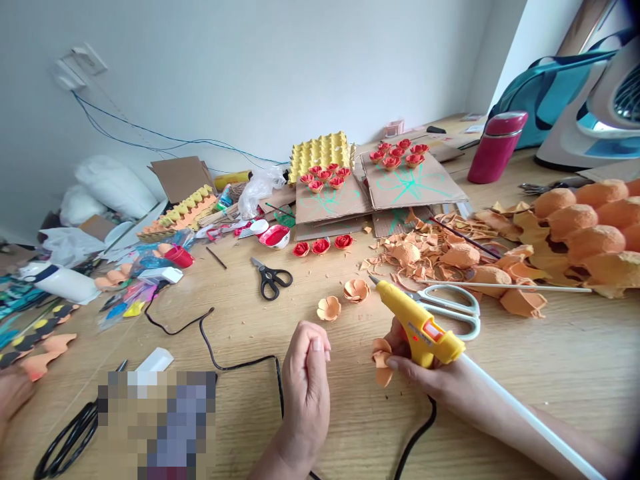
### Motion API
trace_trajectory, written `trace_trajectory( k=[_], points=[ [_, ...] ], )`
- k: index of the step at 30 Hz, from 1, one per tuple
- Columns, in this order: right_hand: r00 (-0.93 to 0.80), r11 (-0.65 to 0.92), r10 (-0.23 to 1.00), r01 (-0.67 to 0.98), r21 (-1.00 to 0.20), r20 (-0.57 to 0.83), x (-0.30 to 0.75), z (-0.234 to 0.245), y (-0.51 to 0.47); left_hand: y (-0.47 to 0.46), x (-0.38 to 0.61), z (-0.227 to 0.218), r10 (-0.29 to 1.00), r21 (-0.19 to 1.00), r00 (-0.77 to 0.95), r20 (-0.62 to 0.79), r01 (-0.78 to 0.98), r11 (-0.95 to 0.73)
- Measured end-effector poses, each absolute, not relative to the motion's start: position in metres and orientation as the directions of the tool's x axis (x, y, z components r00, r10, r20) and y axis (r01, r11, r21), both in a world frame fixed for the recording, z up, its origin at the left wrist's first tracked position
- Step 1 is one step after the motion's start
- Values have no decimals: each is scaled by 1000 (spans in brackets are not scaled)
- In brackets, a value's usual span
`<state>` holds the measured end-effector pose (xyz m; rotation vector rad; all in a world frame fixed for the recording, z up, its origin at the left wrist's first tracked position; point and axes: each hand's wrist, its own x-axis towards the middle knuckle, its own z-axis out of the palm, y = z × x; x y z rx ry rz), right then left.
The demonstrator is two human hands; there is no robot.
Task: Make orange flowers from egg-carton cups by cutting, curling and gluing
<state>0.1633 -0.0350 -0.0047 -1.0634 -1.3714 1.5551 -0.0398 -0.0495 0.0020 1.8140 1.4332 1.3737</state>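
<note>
My right hand [425,377] is wrapped round a yellow hot glue gun [410,313], its nozzle pointing up and left and a long white glue stick [525,413] running out of its back. Between the same hand's thumb and fingers is a small orange egg-carton petal piece [383,370]. My left hand [307,380] is closed in a fist above the table, to the left of it; whatever it holds, if anything, is hidden. Just beyond the hands sit two orange cardboard flowers, one cupped flower [329,308] and one fuller flower [357,291].
Grey-handled scissors [453,310] lie behind the glue gun, black scissors [273,279] further left. Orange scraps [410,253] and egg cartons [595,220] fill the right. Red flowers [393,160] stand on cardboard [415,187]. Another person's hand [15,393] is at far left. A black cord [240,367] crosses the table.
</note>
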Motion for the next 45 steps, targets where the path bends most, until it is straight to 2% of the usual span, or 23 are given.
trace_trajectory(
  k=[5, 11, 14, 23, 32, 39, 45],
  points=[
    [-346, -139, 933, -106, -985, -94, 170, -7, -32, -45, -40, -5, 917, 748, 64, 394, 558, -360],
    [-423, -282, 894, -276, -919, -147, 171, -12, -32, -50, -42, 2, 878, 810, 375, 297, 387, -440],
    [-444, -300, 882, -274, -914, -157, 170, -10, -33, -51, -40, 4, 863, 820, 427, 268, 370, -438],
    [-504, -228, 859, -213, -950, -94, 170, -14, -34, -50, -33, 4, 855, 824, 372, 362, 301, -480],
    [-484, -185, 873, -228, -956, -53, 166, -4, -33, -53, -34, 0, 808, 716, 306, 503, 376, -588],
    [-460, -179, 886, -210, -961, -65, 163, -5, -37, -55, -34, 0, 753, 632, 337, 565, 409, -658],
    [-453, -155, 890, -214, -964, -43, 161, -1, -38, -56, -30, -1, 796, 681, 281, 536, 413, -605]
  ],
)
